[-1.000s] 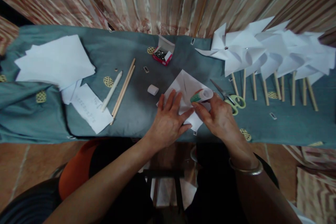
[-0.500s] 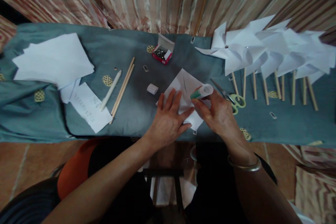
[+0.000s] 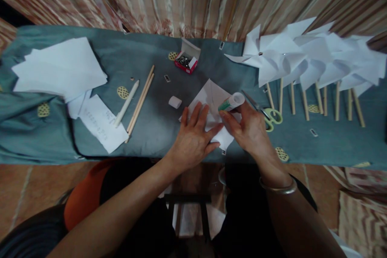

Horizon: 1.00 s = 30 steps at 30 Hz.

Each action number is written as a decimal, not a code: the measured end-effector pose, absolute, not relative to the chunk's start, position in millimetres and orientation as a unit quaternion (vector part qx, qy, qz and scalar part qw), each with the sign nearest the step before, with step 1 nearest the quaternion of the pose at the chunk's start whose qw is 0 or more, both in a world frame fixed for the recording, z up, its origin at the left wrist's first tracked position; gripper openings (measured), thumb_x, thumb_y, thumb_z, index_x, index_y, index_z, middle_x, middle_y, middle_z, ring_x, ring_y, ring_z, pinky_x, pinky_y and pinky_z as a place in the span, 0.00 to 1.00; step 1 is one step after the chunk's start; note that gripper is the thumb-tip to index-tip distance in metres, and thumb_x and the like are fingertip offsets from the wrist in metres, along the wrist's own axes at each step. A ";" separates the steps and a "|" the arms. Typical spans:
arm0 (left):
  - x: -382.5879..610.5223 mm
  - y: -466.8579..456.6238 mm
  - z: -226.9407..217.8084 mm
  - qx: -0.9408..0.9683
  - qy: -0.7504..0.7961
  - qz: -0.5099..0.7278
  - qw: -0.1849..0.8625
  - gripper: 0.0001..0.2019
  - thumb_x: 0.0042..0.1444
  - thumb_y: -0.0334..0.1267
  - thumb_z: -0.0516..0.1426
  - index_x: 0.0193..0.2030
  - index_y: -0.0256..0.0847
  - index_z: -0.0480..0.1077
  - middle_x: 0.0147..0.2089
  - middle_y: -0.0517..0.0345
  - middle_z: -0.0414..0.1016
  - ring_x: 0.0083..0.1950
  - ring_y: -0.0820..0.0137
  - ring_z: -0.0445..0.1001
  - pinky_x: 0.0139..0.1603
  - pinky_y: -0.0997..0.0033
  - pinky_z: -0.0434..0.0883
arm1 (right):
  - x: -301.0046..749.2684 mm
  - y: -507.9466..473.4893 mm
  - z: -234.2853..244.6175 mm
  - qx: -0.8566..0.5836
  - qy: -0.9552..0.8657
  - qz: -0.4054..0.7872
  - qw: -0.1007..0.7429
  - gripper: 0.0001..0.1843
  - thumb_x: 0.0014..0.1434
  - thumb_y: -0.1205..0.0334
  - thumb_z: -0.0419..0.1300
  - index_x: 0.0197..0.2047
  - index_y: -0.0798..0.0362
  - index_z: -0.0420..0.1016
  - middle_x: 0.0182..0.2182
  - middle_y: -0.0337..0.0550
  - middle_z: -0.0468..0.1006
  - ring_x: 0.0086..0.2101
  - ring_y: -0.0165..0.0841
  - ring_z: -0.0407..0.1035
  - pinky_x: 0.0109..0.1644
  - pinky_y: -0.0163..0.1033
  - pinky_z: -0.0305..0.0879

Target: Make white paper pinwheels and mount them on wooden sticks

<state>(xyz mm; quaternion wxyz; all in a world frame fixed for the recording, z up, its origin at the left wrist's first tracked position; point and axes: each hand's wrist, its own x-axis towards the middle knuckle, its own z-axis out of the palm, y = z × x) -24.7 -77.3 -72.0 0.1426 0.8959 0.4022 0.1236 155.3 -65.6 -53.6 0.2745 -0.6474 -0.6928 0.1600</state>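
My left hand (image 3: 191, 140) lies flat with its fingers spread on a square of white paper (image 3: 208, 92), near the table's front edge. Cuts run into the paper from its corners. A glue stick (image 3: 231, 102) with a green label is held in my right hand (image 3: 251, 128), tilted over the middle of the paper; its lower end is hidden by my fingers. The white cap (image 3: 175, 102) lies apart, left of the paper. Just beyond my right hand are scissors (image 3: 273, 119) with light green handles.
Several white paper pinwheels (image 3: 302, 56) on wooden sticks lie at the right. A red box (image 3: 186, 62) of small metal pins stands open at the back. Wooden sticks (image 3: 140, 105), a white pen (image 3: 127, 105), a written slip (image 3: 104, 125) and a paper stack (image 3: 60, 66) occupy the left.
My right hand and the glue stick have shifted slightly left over the paper. My left hand stays pressed in the same place.
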 end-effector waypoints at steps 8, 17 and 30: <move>-24.2 -76.8 -71.9 0.896 0.402 0.119 0.148 0.26 0.58 0.52 0.57 0.62 0.51 0.65 0.74 0.45 0.47 0.74 0.43 0.43 0.67 0.32 0.47 | 151.2 -61.8 -53.3 -0.650 -0.687 0.169 0.277 0.15 0.61 0.48 0.55 0.40 0.51 0.72 0.34 0.49 0.79 0.36 0.43 0.73 0.40 0.48 0.69; -24.2 -77.3 -73.0 0.896 0.401 0.125 0.142 0.26 0.59 0.52 0.57 0.63 0.51 0.64 0.74 0.47 0.48 0.73 0.44 0.44 0.67 0.32 0.47 | 145.2 -58.9 -55.1 -0.637 -0.686 0.185 0.300 0.14 0.61 0.49 0.56 0.41 0.51 0.71 0.34 0.45 0.77 0.36 0.41 0.73 0.40 0.46 0.68; -24.7 -76.8 -72.9 0.899 0.398 0.117 0.143 0.25 0.59 0.52 0.56 0.62 0.49 0.64 0.74 0.45 0.47 0.74 0.43 0.43 0.67 0.32 0.46 | 141.8 -60.8 -51.3 -0.619 -0.712 0.196 0.267 0.14 0.61 0.51 0.56 0.42 0.53 0.71 0.32 0.46 0.76 0.34 0.39 0.72 0.37 0.43 0.66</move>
